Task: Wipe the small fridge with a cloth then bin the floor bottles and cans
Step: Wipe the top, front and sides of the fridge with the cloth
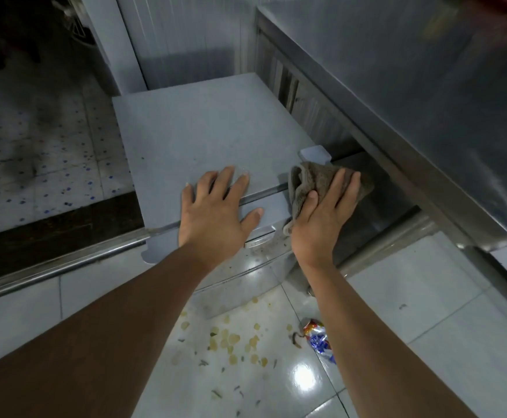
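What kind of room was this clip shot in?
Probably a kitchen or food-prep area, maybe commercial: a small fridge stands beside a stainless-steel counter, on a glossy tiled floor littered with food scraps and a crumpled wrapper.

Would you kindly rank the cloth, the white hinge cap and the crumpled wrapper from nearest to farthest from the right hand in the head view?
1. Cloth, under the right hand.
2. White hinge cap, just beyond the cloth.
3. Crumpled wrapper, on the floor below.
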### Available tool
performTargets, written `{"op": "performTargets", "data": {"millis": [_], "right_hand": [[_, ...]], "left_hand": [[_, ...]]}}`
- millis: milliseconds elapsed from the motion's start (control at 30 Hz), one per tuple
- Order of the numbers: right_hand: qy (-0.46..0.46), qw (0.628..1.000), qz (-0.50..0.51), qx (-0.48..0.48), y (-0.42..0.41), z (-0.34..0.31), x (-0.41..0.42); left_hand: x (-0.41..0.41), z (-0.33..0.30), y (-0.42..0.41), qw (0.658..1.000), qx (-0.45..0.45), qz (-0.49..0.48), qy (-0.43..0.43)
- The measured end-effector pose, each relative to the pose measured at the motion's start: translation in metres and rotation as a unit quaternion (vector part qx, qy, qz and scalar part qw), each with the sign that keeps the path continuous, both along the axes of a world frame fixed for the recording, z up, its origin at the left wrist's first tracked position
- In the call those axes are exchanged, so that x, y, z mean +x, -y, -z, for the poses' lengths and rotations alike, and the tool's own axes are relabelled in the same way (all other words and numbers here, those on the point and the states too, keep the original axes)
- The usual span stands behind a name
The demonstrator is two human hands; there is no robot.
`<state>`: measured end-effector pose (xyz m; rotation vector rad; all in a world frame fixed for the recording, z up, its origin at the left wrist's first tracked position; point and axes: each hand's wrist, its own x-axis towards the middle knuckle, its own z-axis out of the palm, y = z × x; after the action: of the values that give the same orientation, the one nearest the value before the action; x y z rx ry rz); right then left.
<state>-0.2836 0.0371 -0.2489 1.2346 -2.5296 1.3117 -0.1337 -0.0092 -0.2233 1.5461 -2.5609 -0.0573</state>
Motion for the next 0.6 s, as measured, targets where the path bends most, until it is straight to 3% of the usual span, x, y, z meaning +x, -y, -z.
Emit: {"op": "performTargets", "data": {"millis": [433,600], "right_hand": [[-0.038,0.992,-0.028,-0.115,0.006,0.032,-0.011],[-0.116,0.981,-0.055,-0.143,0.005,0.046,-0.023]], "left_hand": [[-0.002,0.004,-0.005,0.996,-0.061,0.012,-0.059],[-0.002,0.004,-0.017,0.989,-0.127,0.024,-0.075]]}}
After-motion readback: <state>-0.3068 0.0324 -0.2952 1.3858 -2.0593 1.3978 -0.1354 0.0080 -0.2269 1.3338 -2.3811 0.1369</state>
